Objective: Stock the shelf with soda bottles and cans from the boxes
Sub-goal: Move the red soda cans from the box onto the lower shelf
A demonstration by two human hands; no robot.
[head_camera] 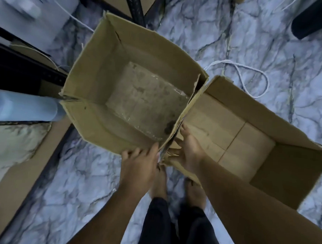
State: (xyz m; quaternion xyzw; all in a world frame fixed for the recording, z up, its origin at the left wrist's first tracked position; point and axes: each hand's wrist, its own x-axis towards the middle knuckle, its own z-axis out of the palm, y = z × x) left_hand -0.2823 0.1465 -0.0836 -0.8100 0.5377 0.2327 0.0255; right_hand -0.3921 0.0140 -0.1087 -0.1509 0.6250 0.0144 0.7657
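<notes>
Floor (252, 42): grey-white marble pattern with dark veins, under everything in view.
Right box (292, 173): an open brown carton lying low on the floor at the right, its plain cardboard bottom in full view; its left wall touched the other carton.
Left box (96, 67): an open, taller-looking carton at the centre, with torn rims and a stained, taped bottom showing; it stood just beside the shelf frame.
Shelf frame (29, 68): dark metal bars at the left edge, with a flat sheet of cardboard on its lowest level (much of it blurred).
Pale blue thing (24, 106): a rounded, blurred shape at the left, touching or just short of the left box's corner; what it was I cannot tell.
White cable (251, 70): looped on the floor beyond the right box.
Left hand (138, 163): fingers curled over the near corner rim of the left box, gripping it.
Right hand (188, 150): thumb inside and fingers outside the torn near-left corner of the right box, pinching the wall.
Feet (159, 184): bare, below dark trousers, just behind the two corners.
</notes>
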